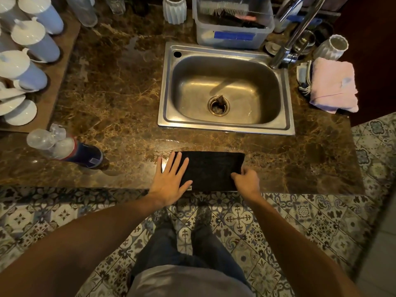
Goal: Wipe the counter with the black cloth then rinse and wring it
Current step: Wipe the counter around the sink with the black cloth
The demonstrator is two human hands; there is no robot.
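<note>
The black cloth lies folded flat on the brown marble counter, close to its front edge and in front of the steel sink. My left hand rests flat on the cloth's left end with fingers spread, palm down. My right hand pinches the cloth's near right corner with curled fingers. The sink basin holds nothing but its drain strainer. The chrome tap rises at the sink's back right, and no water runs from it.
A spray bottle lies on its side at the counter's left. White lidded jugs and plates crowd a board at far left. A plastic bin stands behind the sink. A pink towel lies to its right.
</note>
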